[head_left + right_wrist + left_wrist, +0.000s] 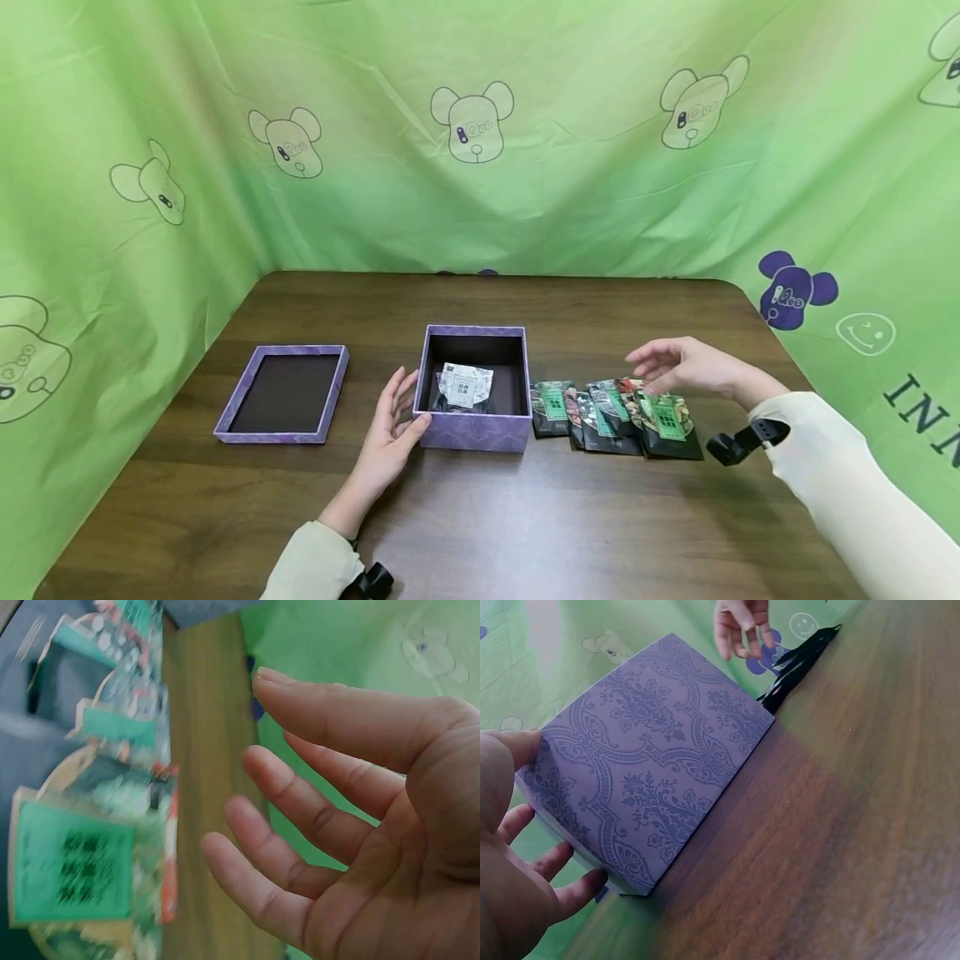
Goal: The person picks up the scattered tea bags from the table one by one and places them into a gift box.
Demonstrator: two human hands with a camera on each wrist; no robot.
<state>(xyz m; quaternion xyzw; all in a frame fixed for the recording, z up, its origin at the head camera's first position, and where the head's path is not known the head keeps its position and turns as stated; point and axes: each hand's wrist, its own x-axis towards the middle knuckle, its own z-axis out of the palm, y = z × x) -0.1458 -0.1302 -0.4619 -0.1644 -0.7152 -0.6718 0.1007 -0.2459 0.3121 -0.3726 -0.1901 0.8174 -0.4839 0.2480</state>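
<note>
A lidless purple patterned box (474,432) with a dark inside stands mid-table. Inside it lies a small packet with a white label (464,387). My left hand (387,435) rests on the box's left side, thumb at the near left corner; in the left wrist view, the spread fingers (553,861) lie along that side. To the right of the box, several dark packets with green labels (667,419) overlap in a row. Over their right end hovers my right hand (678,367). Its fingers are loosely bent with nothing between them, as the right wrist view shows (322,817).
The purple box lid (333,393) lies at the left, its dark inner side up. Beneath everything is a brown wooden table (480,517). A green curtain (570,192) with printed bear heads hangs behind and along both sides.
</note>
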